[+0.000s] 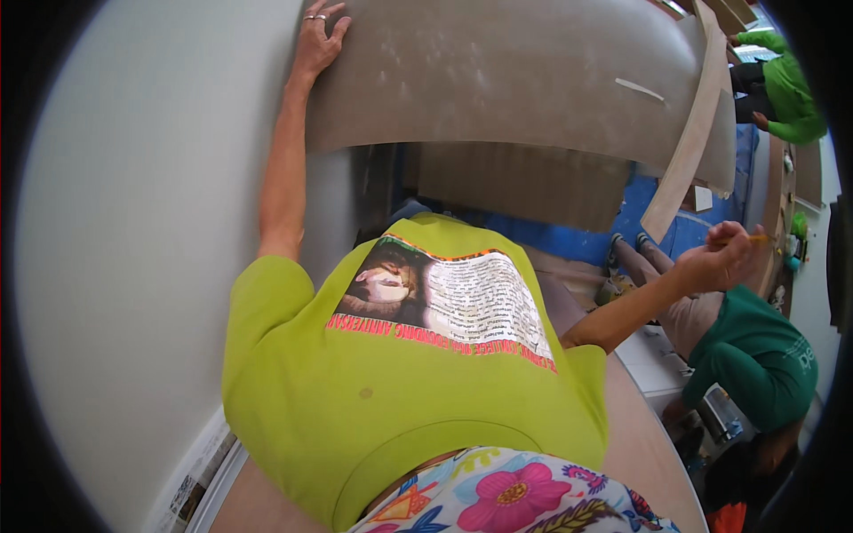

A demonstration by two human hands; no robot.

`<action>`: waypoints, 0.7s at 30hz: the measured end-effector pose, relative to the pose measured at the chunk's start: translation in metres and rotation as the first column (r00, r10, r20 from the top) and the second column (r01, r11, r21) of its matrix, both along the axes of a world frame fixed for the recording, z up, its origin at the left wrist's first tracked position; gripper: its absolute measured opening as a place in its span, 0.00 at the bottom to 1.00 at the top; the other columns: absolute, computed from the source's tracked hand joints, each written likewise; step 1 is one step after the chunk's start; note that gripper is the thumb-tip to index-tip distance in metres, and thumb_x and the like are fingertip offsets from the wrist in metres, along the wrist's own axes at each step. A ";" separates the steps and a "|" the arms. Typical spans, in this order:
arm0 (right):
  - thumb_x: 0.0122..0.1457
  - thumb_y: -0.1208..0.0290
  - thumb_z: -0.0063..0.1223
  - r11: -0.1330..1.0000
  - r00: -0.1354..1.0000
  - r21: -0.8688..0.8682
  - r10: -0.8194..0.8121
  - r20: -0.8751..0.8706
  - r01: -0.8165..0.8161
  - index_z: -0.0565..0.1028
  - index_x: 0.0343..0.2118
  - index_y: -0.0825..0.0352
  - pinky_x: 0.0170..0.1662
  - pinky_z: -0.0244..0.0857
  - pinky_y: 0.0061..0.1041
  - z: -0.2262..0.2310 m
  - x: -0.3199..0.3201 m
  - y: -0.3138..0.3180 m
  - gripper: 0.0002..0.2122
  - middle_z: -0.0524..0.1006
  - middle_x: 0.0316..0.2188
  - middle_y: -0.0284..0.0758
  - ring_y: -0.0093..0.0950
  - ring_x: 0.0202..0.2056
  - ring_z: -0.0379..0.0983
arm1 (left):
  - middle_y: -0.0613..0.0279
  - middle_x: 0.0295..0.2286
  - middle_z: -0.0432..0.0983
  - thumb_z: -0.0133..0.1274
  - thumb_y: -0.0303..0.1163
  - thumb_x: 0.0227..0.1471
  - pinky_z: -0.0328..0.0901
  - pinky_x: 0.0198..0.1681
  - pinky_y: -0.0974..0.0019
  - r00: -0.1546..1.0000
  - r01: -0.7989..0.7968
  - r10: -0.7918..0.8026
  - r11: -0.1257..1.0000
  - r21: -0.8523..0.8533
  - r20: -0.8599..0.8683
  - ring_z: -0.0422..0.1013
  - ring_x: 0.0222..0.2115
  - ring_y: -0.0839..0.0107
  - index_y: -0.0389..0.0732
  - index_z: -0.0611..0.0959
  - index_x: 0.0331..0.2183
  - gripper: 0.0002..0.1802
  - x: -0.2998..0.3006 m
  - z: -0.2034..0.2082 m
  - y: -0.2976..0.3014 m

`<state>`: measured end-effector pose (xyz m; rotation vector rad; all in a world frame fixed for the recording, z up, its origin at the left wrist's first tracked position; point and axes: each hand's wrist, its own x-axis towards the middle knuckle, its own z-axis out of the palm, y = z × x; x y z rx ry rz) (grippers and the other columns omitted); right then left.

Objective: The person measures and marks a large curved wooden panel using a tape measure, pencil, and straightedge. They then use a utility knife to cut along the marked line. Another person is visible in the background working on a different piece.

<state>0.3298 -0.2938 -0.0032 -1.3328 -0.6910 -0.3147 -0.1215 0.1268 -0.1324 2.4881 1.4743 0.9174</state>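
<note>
A large grey-brown board (498, 80) with pale dusty smudges lies in front of me, its left edge against the white wall. My left hand (321, 37), wearing rings, rests on the board's far left corner area with its fingers stretched out. Raised at the right, apart from the board, my right hand (718, 258) has its fingers closed around a thin yellow pencil (757, 238). A long pale wooden strip (689, 142) lies along the board's right side and sticks out past its near edge. One short whitish strip or mark (640, 89) shows on the board's surface.
The white wall (160, 222) runs close along my left. Below the board are a brown panel (524, 182) and a blue floor covering (644, 200). A person in dark green (755, 364) bends low at the right; another in bright green (791, 89) is at the far right.
</note>
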 end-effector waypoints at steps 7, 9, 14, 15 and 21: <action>0.72 0.58 0.36 0.818 0.823 0.317 0.296 0.485 -0.481 0.66 0.53 0.40 0.24 0.51 0.20 0.106 -0.100 0.005 0.10 0.69 0.25 0.26 0.18 0.20 0.57 | 0.44 0.58 0.66 0.56 0.37 0.57 0.53 0.65 0.52 0.995 -0.006 -0.001 0.998 0.064 0.099 0.60 0.61 0.48 0.42 0.80 0.50 0.20 -0.034 0.015 -0.035; 0.73 0.58 0.33 0.613 0.750 0.453 0.406 0.522 -0.647 0.66 0.52 0.36 0.28 0.52 0.19 0.126 -0.143 0.019 0.10 0.70 0.28 0.20 0.16 0.21 0.58 | 0.46 0.58 0.66 0.54 0.41 0.59 0.58 0.62 0.53 0.996 0.021 -0.028 0.997 0.078 0.080 0.62 0.59 0.50 0.42 0.81 0.50 0.21 -0.031 0.023 -0.042; 0.73 0.55 0.33 0.775 0.725 0.295 0.284 0.627 -0.559 0.70 0.49 0.34 0.32 0.55 0.17 0.129 -0.116 -0.014 0.10 0.69 0.29 0.11 0.10 0.25 0.64 | 0.46 0.58 0.65 0.55 0.43 0.59 0.58 0.62 0.56 0.989 0.002 0.001 1.000 -0.018 0.150 0.62 0.60 0.55 0.42 0.81 0.50 0.22 -0.031 0.032 -0.069; 0.73 0.55 0.33 0.827 0.731 0.254 0.248 0.636 -0.501 0.70 0.48 0.34 0.32 0.56 0.16 0.130 -0.115 -0.020 0.10 0.69 0.29 0.09 0.09 0.25 0.65 | 0.47 0.58 0.65 0.55 0.43 0.59 0.58 0.62 0.56 0.986 -0.002 0.008 0.999 -0.035 0.168 0.62 0.60 0.55 0.42 0.81 0.51 0.22 -0.033 0.028 -0.072; 0.73 0.55 0.33 0.817 0.755 0.338 0.169 0.633 -0.466 0.70 0.44 0.40 0.30 0.55 0.16 0.136 -0.155 -0.018 0.09 0.70 0.29 0.13 0.11 0.23 0.63 | 0.48 0.58 0.66 0.56 0.43 0.58 0.60 0.61 0.54 0.973 0.040 -0.027 0.998 -0.050 0.227 0.62 0.59 0.53 0.41 0.81 0.49 0.22 -0.027 0.000 -0.081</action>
